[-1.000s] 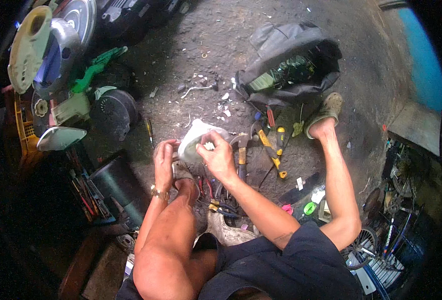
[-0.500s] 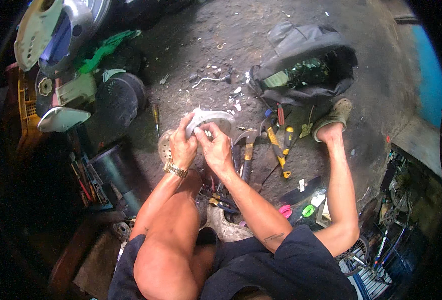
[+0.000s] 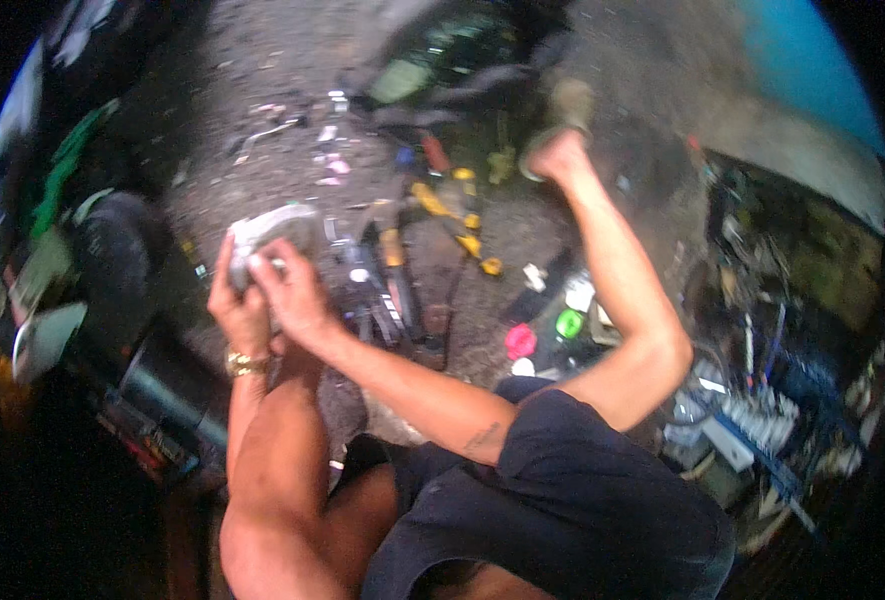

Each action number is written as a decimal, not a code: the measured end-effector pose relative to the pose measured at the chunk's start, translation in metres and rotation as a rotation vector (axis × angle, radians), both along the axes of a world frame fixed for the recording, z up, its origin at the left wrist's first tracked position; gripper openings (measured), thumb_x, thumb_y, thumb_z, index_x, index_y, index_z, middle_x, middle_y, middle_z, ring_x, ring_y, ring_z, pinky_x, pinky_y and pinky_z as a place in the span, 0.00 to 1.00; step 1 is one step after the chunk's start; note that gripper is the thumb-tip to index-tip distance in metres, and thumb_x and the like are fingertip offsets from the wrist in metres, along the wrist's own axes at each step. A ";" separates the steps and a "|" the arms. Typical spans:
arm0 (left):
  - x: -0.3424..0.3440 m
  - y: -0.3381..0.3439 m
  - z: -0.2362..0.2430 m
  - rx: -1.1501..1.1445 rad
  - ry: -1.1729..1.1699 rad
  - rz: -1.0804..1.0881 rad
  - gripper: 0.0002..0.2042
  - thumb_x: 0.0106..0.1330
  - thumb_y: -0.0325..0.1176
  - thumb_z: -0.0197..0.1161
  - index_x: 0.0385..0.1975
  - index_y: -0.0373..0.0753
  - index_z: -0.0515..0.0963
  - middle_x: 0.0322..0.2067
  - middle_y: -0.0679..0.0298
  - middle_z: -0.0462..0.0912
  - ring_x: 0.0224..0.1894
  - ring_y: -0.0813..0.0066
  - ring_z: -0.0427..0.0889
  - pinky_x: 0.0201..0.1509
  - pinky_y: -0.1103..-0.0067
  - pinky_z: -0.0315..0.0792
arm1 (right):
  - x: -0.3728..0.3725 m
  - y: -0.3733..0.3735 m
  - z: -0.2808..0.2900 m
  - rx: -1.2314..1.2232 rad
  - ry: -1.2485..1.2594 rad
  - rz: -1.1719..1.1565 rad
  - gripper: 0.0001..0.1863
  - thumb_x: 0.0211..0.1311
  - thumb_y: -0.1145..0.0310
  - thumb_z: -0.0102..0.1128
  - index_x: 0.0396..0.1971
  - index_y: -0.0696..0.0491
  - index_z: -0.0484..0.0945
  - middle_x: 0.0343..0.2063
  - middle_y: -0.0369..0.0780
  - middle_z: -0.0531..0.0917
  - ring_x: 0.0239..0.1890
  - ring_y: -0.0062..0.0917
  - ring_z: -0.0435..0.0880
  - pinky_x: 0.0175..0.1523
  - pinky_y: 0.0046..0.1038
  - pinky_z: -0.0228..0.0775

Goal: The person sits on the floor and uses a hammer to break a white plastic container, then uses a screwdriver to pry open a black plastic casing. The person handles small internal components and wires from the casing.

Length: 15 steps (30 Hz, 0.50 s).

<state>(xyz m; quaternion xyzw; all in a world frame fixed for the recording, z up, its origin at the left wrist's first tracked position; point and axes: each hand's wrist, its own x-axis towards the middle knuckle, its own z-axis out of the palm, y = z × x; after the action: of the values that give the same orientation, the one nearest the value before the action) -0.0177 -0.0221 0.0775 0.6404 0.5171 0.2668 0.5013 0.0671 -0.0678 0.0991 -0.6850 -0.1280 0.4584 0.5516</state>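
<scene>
A pale grey-white curved piece [image 3: 280, 218], rounded along its upper edge, is in my hands above the dirt floor; blur hides exactly what it is. My left hand [image 3: 238, 305], a gold-coloured watch at its wrist, is closed on the piece's left side. Against its lower part press the bent fingers of my right hand [image 3: 297, 297], thumb and fingertips close together. Just right of the piece lies a group of long-handled tools [image 3: 394, 265], and beyond them a yellow-and-black tool [image 3: 432, 200].
A dark open bag [image 3: 482, 85] with green contents lies at the far side. My foot [image 3: 560, 150] is to its right. Pink [image 3: 519, 342] and green [image 3: 569, 322] small items lie nearer me. A dark bucket-like container [image 3: 122, 240] stands at left; cluttered parts [image 3: 742, 400] fill the right.
The view has swung to the right, so the floor things and my hands appear farther left and blurred. Both hands keep hold of the pale piece.
</scene>
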 end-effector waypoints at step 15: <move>-0.002 0.003 -0.010 0.182 0.156 0.011 0.29 0.56 0.14 0.53 0.59 0.43 0.77 0.49 0.55 0.84 0.48 0.73 0.82 0.54 0.76 0.75 | -0.008 0.002 -0.021 -0.009 0.257 -0.136 0.16 0.72 0.57 0.52 0.35 0.56 0.74 0.23 0.38 0.78 0.26 0.22 0.73 0.33 0.32 0.70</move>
<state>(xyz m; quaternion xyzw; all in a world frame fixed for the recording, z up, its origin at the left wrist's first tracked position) -0.0195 -0.0195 0.0671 0.6993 0.5316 0.2649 0.3977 0.0588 -0.0655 0.0777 -0.6302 -0.0078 0.5045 0.5901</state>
